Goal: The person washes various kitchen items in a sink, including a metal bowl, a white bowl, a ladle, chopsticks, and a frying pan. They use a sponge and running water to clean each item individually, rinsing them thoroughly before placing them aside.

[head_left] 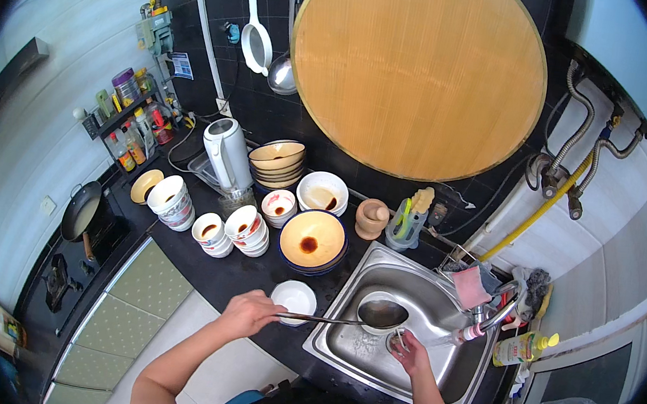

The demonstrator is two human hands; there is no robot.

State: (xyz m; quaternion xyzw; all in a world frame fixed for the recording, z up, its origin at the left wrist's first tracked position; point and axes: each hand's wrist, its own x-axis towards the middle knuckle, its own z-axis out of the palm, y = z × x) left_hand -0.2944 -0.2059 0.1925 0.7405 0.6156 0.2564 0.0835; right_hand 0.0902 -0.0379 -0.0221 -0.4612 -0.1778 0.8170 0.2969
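The left hand (pixel 250 313) has its fingers clamped on a ladle (pixel 383 314) over the sink (pixel 370 360), the right hand (pixel 411 356) beside it, grip indeterminable; washing appears under way, next presumably requiring a rinse.

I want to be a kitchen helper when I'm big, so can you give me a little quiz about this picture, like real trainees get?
1. What does the left grip hold?
A) a ladle handle
B) a kettle
C) a bottle

2. True or false: the white strainer hangs to the left of the round wooden board.

3. Fill the gap: the big cream bowl nearest the sink has a patch of ____ liquid at the bottom. (Which colour?)

Key:
1. A
2. True
3. Dark brown
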